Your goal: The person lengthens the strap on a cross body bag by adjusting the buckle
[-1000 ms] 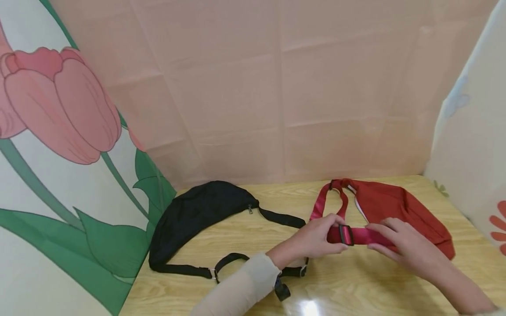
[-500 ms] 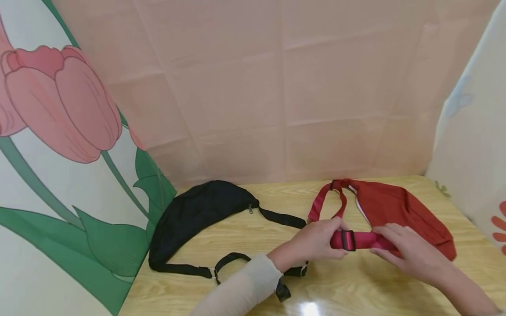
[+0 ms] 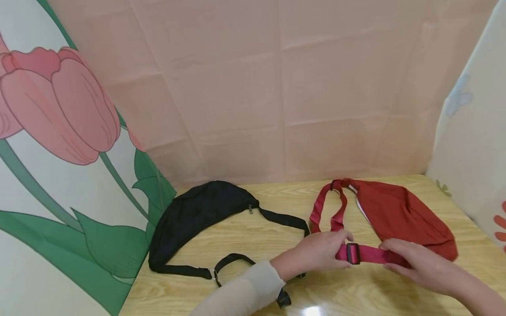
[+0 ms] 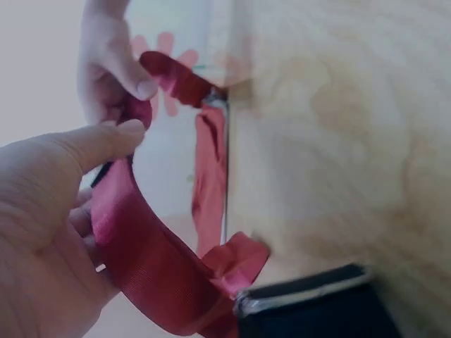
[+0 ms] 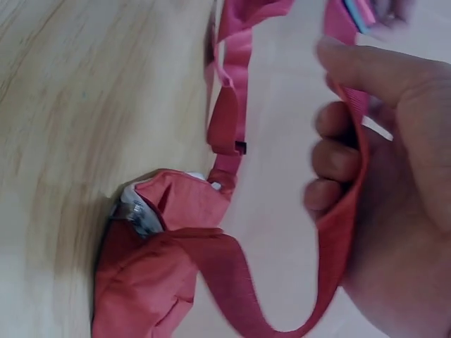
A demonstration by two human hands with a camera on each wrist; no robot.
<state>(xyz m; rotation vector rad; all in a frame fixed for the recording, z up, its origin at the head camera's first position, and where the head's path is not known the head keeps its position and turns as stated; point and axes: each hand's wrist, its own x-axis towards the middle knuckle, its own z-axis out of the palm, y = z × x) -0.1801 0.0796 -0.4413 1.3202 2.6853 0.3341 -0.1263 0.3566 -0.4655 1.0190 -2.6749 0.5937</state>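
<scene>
A red waist bag (image 3: 403,210) lies at the right of the wooden table. Its crimson strap (image 3: 371,255) is stretched between my two hands, lifted off the tabletop. My left hand (image 3: 322,252) pinches the strap just beside a black slider buckle (image 3: 353,253). To the right of it, my right hand (image 3: 421,265) grips the same strap between thumb and curled fingers. In the right wrist view the strap (image 5: 335,246) runs through the right hand and loops back to the bag. In the left wrist view the buckle is mostly hidden behind the thumb.
A black waist bag (image 3: 201,217) lies on the left of the table (image 3: 166,294), its black strap (image 3: 282,218) reaching under my left forearm. A peach cloth (image 3: 237,87) hangs behind. A tulip-printed panel (image 3: 59,105) stands left, a pale panel (image 3: 470,145) right.
Both hands have moved toward me and slightly right, carrying the strap and buckle with them. The red bag has barely shifted, and the black bag lies as before.
</scene>
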